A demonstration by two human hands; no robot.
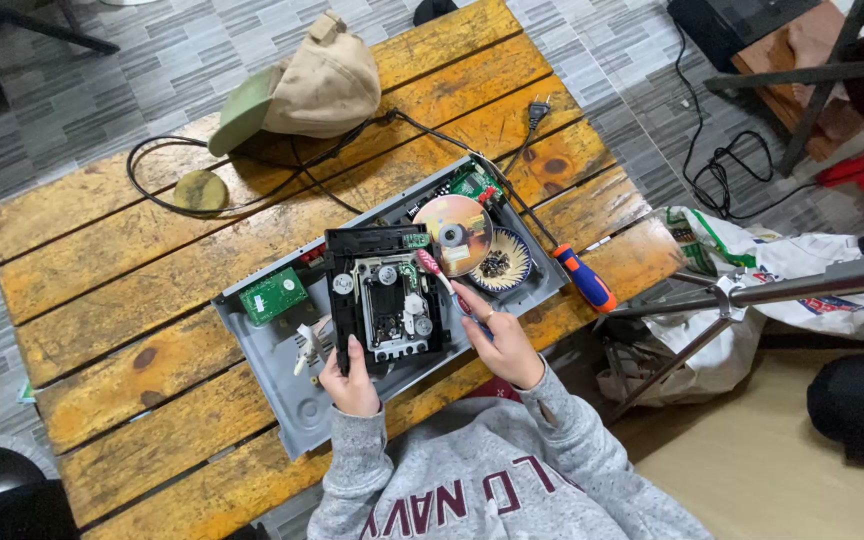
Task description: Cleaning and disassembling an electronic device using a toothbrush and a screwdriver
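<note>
Hands first: our left hand point(350, 382) is closed around the near left corner of the black disc drive mechanism point(385, 298), thumb up on its edge, fingers clamped on it. Our right hand point(505, 345) is pinched shut on a red-and-white handled screwdriver point(439, 276), whose tip end reaches over the mechanism's top right area.

The mechanism sits inside an open grey metal player chassis point(302, 405) that lies slanted on a yellow wooden slat table point(152, 270). We see a small green circuit board point(273, 295) left of the mechanism, a shiny disc point(454, 235) just to its right, and a small round dish of screws point(500, 263) beside the disc. An orange-and-blue screwdriver point(584, 278) lies at the chassis's right edge. A tan cap with a green brim point(302, 92) and a black power cord point(252, 200) lie at the far side of the table.
</note>
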